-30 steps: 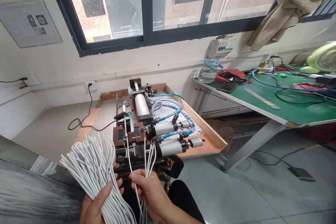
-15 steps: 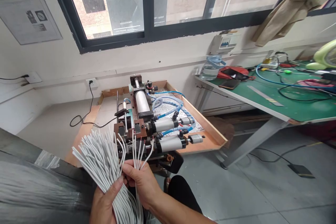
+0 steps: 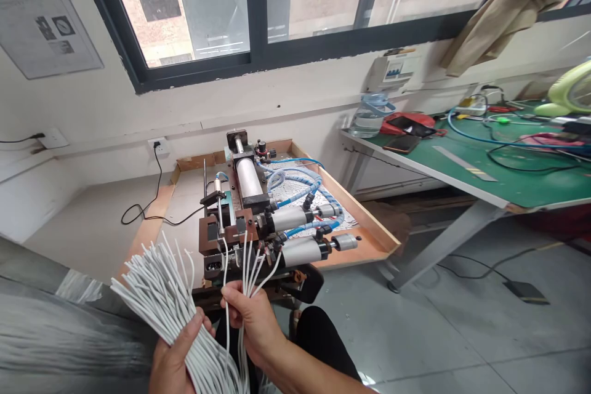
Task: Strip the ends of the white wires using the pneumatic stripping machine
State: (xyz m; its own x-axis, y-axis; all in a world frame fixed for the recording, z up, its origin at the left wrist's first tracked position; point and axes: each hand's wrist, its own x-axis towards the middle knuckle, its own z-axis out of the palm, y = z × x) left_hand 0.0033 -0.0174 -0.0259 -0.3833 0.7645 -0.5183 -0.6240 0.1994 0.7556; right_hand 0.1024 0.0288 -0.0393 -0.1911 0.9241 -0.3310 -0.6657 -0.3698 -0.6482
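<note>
A thick bundle of white cables (image 3: 159, 295) is gripped in my left hand (image 3: 178, 354), the thumb across its front and the cut ends fanned up and to the left. To its right, my right hand (image 3: 252, 317) pinches several separate white cables (image 3: 249, 271), some with small reddish tips. One cable stands a little apart at the left of that group, by the right fingertips. Both hands are in front of a machine (image 3: 231, 215) with silver cylinders, and the ends of the separate cables overlap its front edge in view.
The machine sits in a wood-edged tray (image 3: 369, 225) with blue hoses (image 3: 300, 181). At right, a green table (image 3: 521, 184) bears a water jug (image 3: 369, 116), a phone and a metal ruler. Plastic-wrapped material (image 3: 60, 326) lies at lower left. A window is above.
My left hand and the bundle have shifted left, away from my right hand. One more cable now stands away from the bundle beside my right fingers. The view has shifted slightly.
</note>
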